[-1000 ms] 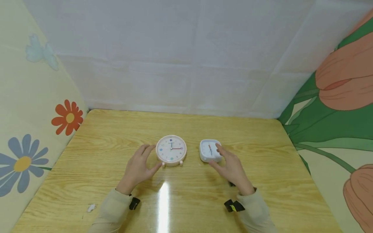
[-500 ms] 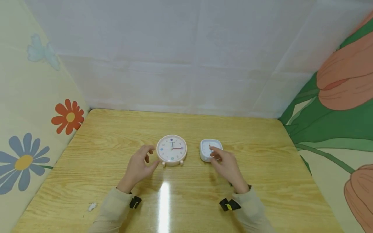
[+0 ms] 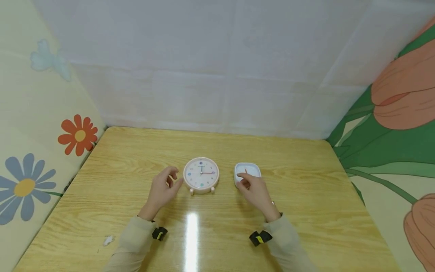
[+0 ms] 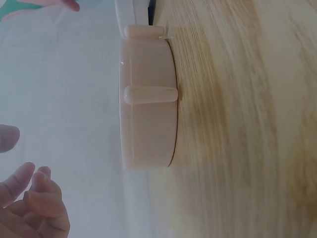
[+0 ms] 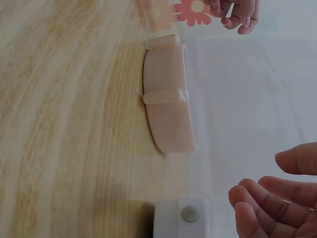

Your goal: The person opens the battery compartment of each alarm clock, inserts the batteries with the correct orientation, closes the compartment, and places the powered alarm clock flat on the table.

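Observation:
A round pale-pink clock (image 3: 201,179) lies face up on the wooden table, its two short feet toward me. To its right lies a smaller white square-cornered clock (image 3: 252,169), also face up. My left hand (image 3: 161,191) hovers just left of the pink clock, fingers loosely bent and holding nothing. Over the white clock, my right hand (image 3: 255,192) hangs with relaxed fingers, covering the lower part of its dial. In the right wrist view, air shows between the right fingers (image 5: 270,210) and the white clock (image 5: 173,220), which has a round grey button on its side.
The wooden table (image 3: 142,151) meets a white cloth backdrop (image 3: 217,94) at its far edge. Flower-patterned panels stand left and right. A small white scrap or worn patch (image 3: 108,240) marks the table's front left.
My right hand has shifted left across the white clock, its fingers drawing in toward the thumb. The left fingers have curled a little beside the pink clock. Both clocks stay in place.

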